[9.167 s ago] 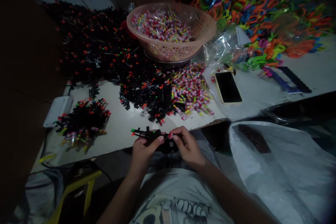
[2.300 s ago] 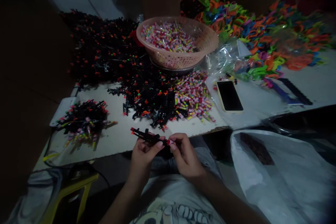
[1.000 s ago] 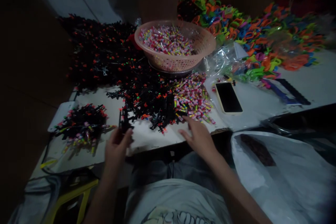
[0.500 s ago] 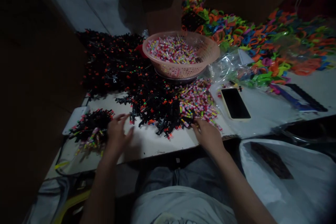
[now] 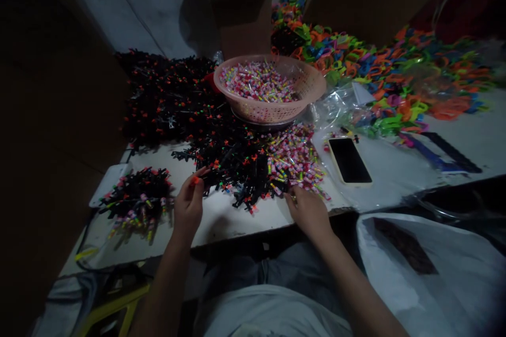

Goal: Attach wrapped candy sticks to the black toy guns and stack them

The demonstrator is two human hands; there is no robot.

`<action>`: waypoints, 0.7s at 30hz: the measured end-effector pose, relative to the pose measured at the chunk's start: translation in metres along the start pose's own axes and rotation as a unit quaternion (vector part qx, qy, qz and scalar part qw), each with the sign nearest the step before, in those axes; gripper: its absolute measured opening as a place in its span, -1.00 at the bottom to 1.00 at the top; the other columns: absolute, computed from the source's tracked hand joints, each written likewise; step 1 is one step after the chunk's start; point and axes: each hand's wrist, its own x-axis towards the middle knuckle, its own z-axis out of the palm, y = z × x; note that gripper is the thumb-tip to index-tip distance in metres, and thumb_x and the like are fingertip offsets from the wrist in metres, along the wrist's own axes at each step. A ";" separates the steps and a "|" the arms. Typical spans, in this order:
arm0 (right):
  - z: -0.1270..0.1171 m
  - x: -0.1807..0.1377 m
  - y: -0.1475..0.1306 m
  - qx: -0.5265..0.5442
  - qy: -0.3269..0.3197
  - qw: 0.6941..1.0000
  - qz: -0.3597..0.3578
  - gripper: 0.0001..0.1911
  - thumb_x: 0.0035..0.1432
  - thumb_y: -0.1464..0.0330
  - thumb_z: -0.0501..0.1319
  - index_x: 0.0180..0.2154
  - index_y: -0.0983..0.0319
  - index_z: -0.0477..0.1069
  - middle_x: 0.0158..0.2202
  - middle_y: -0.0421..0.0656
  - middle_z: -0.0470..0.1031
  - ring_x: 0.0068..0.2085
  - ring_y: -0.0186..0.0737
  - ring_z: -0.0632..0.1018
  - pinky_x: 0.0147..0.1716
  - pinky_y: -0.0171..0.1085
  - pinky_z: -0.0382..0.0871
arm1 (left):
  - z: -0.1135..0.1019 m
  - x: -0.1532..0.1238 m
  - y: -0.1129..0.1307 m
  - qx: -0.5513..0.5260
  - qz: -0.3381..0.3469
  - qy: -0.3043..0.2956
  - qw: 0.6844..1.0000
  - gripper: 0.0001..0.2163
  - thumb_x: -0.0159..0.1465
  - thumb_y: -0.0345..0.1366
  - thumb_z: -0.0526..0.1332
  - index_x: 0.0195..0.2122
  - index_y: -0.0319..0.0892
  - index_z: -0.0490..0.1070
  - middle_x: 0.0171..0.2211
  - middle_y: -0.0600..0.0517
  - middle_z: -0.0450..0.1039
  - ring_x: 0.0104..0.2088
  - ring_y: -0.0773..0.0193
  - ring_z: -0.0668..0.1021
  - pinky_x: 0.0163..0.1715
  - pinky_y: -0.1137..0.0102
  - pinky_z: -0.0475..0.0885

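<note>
My left hand [image 5: 188, 209] is raised just above the table's front part, thumb and fingers pinched on a small black toy gun with an orange tip [image 5: 195, 180]. Behind it spreads a heap of black toy guns [image 5: 233, 163] with orange tips. My right hand [image 5: 310, 211] rests at the front edge of a pile of small pink-and-yellow wrapped tubes [image 5: 294, 155]. Its fingers curl together, and whatever is between them is hidden. A separate bunch of black guns with pink tubes [image 5: 138, 200] lies left of my left hand.
A pink basket [image 5: 272, 110] full of pink tubes stands behind the piles. A phone [image 5: 350, 162] lies to the right on clear plastic. Colourful plastic pieces [image 5: 375, 71] cover the back right. A white bag [image 5: 466, 253] hangs below the table's front edge.
My left hand has moved right, away from the bunch at left, and has closed on a black toy gun. My right hand stays by the pink tubes. The view has shifted slightly.
</note>
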 end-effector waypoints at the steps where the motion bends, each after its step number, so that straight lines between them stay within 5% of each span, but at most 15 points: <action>1: 0.000 0.000 -0.001 0.004 0.007 1.000 -0.001 -0.74 0.30 0.24 0.01 -0.24 0.27 0.37 -0.38 0.00 0.53 -0.35 -0.09 0.54 -0.39 -0.25 0.21 | -0.002 -0.003 0.005 -0.047 -0.039 0.014 0.998 -0.60 0.17 -0.04 0.21 -0.01 -0.12 0.41 -0.06 -0.08 0.48 -0.12 0.17 0.54 -0.12 0.31 0.44; 5: -0.001 -0.002 -0.005 0.086 0.065 0.994 0.013 -0.76 0.28 0.21 0.02 -0.27 0.23 0.32 -0.46 -0.12 0.50 -0.45 -0.17 0.51 -0.48 -0.31 0.15 | -0.007 -0.015 0.018 -0.197 -0.215 0.010 0.957 -0.54 0.16 -0.04 0.22 0.07 -0.03 0.31 -0.22 -0.01 0.53 -0.30 0.22 0.60 -0.29 0.32 0.52; 9: -0.007 -0.010 -0.011 0.237 0.120 0.963 0.040 -0.74 0.21 0.14 0.07 -0.31 0.21 0.26 -0.53 -0.21 0.40 -0.54 -0.25 0.45 -0.52 -0.33 0.16 | -0.001 -0.032 0.014 -0.234 -0.355 -0.009 0.905 -0.61 0.17 -0.21 0.24 0.04 -0.06 0.35 -0.31 0.03 0.54 -0.37 0.34 0.60 -0.29 0.44 0.52; 15: -0.015 -0.039 -0.041 0.571 0.018 0.820 0.007 -0.61 0.23 0.13 0.07 0.01 0.19 0.26 -0.57 -0.32 0.34 -0.54 -0.33 0.41 -0.52 -0.38 0.29 | 0.024 -0.064 0.000 -0.275 -0.393 -0.060 0.875 -0.45 0.01 -0.41 0.35 0.06 -0.06 0.32 -0.22 0.04 0.53 -0.25 0.33 0.59 -0.08 0.41 0.46; 19: -0.010 -0.054 -0.056 0.583 -0.033 0.810 -0.051 -0.64 0.26 0.20 0.06 0.04 0.14 0.35 -0.26 -0.16 0.50 -0.33 -0.32 0.49 -0.30 -0.31 0.40 | 0.035 -0.078 0.001 -0.262 -0.371 -0.117 0.883 -0.40 -0.07 -0.39 0.42 0.04 -0.05 0.36 -0.13 -0.01 0.51 -0.18 0.24 0.57 -0.03 0.32 0.41; 21: -0.006 -0.055 -0.058 0.621 -0.048 0.782 -0.033 -0.64 0.25 0.17 0.07 0.00 0.17 0.38 -0.32 -0.17 0.50 -0.37 -0.32 0.48 -0.33 -0.30 0.41 | 0.036 -0.082 0.002 -0.243 -0.334 -0.161 0.897 -0.38 -0.10 -0.36 0.44 0.04 -0.05 0.37 -0.09 -0.06 0.50 -0.18 0.22 0.56 -0.05 0.29 0.41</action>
